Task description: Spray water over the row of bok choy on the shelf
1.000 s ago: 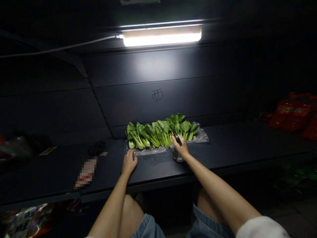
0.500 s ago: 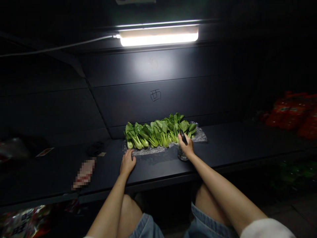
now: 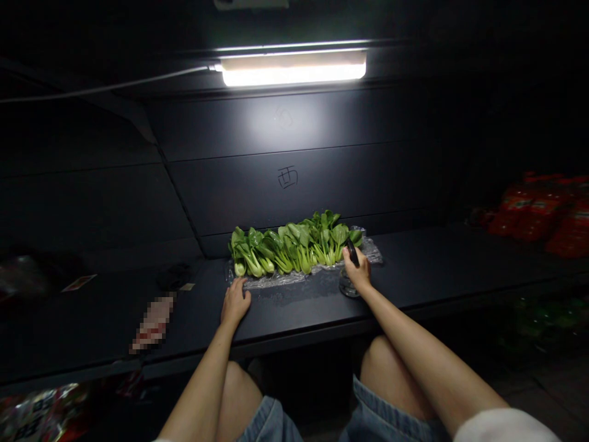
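Observation:
Several heads of bok choy (image 3: 294,245) lie in a row on a sheet of clear plastic wrap (image 3: 276,282), leaves toward the back panel and pale stems toward me. My right hand (image 3: 360,270) is wrapped around the neck of a spray bottle with a black top (image 3: 352,252) and a clear body (image 3: 348,287); it stands at the right end of the row, close to the stems. My left hand (image 3: 235,301) rests with fingers apart on the dark shelf, its fingertips at the front left edge of the wrap. It holds nothing.
A lit tube lamp (image 3: 294,69) hangs above the dark shelf (image 3: 294,313), its white cable running left. Red-orange bottles (image 3: 529,209) stand at the far right. Left lie a blurred-out item (image 3: 154,322) and a card (image 3: 79,283). Shiny packages (image 3: 41,411) sit below the shelf.
My right hand has moved a little to the right with the spray bottle, uncovering more bok choy stems. My left hand stays in about the same place.

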`<state>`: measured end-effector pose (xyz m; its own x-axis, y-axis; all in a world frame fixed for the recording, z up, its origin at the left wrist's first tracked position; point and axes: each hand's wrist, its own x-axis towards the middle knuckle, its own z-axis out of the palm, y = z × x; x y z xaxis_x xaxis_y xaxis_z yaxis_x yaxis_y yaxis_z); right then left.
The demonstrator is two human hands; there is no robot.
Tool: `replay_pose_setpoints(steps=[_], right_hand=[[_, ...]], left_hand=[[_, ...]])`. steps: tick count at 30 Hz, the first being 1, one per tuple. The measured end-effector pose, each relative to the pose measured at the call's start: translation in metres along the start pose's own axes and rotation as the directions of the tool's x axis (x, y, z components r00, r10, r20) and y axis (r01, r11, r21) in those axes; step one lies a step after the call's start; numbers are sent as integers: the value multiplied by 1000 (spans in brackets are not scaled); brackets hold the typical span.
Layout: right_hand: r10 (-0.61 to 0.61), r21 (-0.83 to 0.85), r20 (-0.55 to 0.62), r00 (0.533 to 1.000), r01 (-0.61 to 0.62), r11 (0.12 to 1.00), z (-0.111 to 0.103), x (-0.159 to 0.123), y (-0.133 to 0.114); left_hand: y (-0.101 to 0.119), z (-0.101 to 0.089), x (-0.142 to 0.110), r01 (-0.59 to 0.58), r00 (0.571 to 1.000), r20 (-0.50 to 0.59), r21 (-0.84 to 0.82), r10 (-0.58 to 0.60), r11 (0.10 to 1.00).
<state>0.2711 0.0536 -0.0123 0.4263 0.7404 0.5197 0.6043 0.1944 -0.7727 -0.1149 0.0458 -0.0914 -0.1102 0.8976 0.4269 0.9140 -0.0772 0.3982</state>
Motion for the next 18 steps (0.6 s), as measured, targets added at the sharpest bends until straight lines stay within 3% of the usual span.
replay_pose_setpoints(steps=[18], right_hand=[[-4, -47, 28, 1000, 6, 999, 0, 2, 0]], left_hand=[[3, -2, -1, 9, 1000, 6, 13, -9, 1000]])
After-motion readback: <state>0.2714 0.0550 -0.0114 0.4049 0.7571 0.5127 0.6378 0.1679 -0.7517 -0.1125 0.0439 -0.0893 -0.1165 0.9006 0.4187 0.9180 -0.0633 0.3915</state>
